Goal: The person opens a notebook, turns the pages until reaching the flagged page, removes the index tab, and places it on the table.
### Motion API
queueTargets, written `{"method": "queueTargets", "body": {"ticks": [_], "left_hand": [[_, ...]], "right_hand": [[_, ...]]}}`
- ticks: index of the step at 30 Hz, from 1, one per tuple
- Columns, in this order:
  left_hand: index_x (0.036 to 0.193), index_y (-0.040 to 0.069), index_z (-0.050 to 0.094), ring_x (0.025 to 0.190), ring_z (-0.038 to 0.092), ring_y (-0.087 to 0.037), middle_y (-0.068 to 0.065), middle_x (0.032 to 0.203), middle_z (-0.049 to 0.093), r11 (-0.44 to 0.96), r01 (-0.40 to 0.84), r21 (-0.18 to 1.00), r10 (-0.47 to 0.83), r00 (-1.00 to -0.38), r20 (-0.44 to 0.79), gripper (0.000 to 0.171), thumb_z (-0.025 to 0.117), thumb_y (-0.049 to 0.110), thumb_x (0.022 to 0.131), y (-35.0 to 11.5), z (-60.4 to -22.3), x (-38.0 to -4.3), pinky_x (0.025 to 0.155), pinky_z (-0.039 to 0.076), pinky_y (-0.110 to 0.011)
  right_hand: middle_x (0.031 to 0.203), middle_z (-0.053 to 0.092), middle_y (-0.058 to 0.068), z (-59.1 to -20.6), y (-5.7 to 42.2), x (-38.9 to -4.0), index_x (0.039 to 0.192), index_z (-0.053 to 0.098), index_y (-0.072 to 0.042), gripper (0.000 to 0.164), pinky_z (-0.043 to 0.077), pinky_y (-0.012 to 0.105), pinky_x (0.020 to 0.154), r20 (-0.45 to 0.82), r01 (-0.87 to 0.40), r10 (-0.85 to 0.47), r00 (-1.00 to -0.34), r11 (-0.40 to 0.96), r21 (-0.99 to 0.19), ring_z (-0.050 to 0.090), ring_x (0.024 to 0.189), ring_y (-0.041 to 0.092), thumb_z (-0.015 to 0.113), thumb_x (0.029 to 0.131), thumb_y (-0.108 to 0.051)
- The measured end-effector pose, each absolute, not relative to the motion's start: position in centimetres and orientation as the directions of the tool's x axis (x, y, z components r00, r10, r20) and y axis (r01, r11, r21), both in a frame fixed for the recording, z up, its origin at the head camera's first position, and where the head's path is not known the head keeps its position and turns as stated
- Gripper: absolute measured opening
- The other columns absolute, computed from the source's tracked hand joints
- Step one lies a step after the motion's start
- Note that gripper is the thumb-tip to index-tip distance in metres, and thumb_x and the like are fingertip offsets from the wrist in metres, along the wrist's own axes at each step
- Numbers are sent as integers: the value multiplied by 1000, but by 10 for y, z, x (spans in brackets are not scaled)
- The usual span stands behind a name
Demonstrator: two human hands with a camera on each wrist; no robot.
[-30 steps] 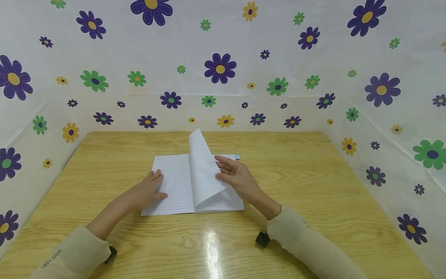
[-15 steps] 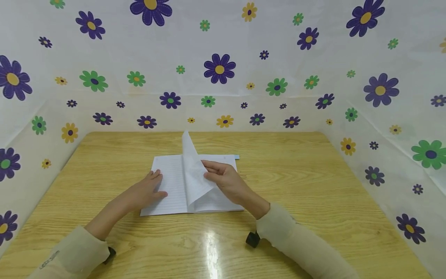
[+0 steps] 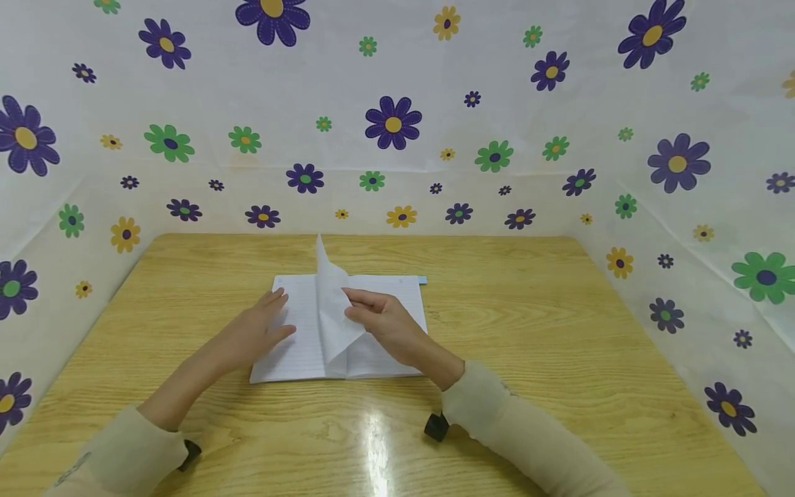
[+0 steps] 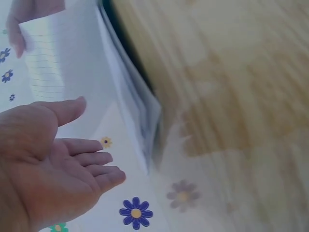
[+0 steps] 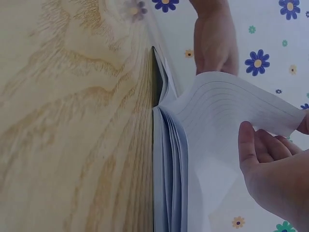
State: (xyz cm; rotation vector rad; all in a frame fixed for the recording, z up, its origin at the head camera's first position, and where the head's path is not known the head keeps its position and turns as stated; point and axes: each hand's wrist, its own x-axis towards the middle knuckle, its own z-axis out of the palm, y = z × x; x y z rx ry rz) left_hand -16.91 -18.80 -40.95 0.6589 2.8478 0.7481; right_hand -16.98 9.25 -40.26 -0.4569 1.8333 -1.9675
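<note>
So my right hand (image 3: 391,328) is pinching one loose page (image 3: 335,310) between thumb and fingers, and it's standing up, bowed over toward the left. The notebook (image 3: 410,297) lies open under both hands, a bit left of the table's middle. My left hand (image 3: 248,335) isn't gripping anything: fingers straight, thumb wide, at the left page's outer edge. Can't tell if it's actually touching.

My two cents: keep the pinch light, since thin paper probably creases easily, and sweep left in an arc instead of tugging at the fold. I'd clear the left hand out of the way, then smooth from the fold outward.

The table (image 3: 528,310) is yellowish wood grain, with a bright glare patch on the near side. White sheeting (image 3: 397,69) with purple, green and yellow flowers closes off the far side, left and right.
</note>
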Motion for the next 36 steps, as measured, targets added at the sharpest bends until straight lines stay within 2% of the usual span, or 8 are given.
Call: {"method": "queueTargets", "body": {"ticks": [4,12,15,19,22,24,28,36], "left_hand": [[155,-13,31,151,22,-50,-33,162,27,754,360,550,409,-912,35,65,57,23,107,-184,-398,-166,119,24,-65],[158,-10,28,151,27,-47,-29,163,29,704,335,626,335,-934,124,59,50,16,109,-180,-377,-166,119,27,-62],[158,-8,28,152,25,-46,-28,164,28,685,333,648,314,-938,150,59,49,19,111,-182,-372,-167,120,26,-62],[160,-6,28,152,24,-45,-27,165,27,677,317,665,288,-945,157,60,46,26,112,-185,-366,-167,120,26,-62],[160,-5,28,152,23,-46,-26,165,27,680,292,673,273,-952,138,61,45,29,112,-187,-365,-168,119,26,-62],[160,-5,27,152,23,-46,-26,166,25,689,271,672,275,-956,103,63,47,30,112,-188,-366,-169,119,26,-63],[160,-8,24,152,22,-48,-29,165,23,726,255,639,316,-948,18,69,52,31,110,-186,-377,-172,119,25,-63],[153,-17,31,148,23,-55,-37,160,25,786,335,520,425,-903,-60,73,65,24,103,-180,-406,-175,118,23,-65]], "right_hand": [[157,48,9,-406,88,-172,154,49,-6,52,29,51,122,-42,53,-505,-862,-8,-999,42,146,23,60,105,-19],[152,54,5,-410,71,-171,151,53,-6,52,40,38,116,-38,-9,-519,-854,88,-996,51,139,17,62,105,-29],[151,56,3,-414,64,-171,149,55,-6,50,44,35,113,-8,-71,-541,-841,126,-989,52,138,14,56,108,-34],[150,57,-2,-419,58,-173,147,58,-9,52,41,34,115,12,-135,-563,-826,178,-975,54,135,12,42,112,-43],[149,57,-7,-421,57,-174,147,60,-14,53,36,36,118,-22,-127,-564,-826,224,-966,59,129,13,39,111,-47],[149,57,-8,-421,57,-174,147,61,-15,52,36,39,118,-45,-110,-568,-822,236,-965,62,126,15,41,111,-47],[149,57,-5,-423,57,-175,147,60,-11,51,37,35,117,-81,-85,-596,-799,245,-966,58,131,15,43,111,-43],[150,57,3,-426,55,-177,147,56,-3,43,41,26,113,-79,-72,-632,-771,209,-975,50,140,13,41,111,-20]]}}
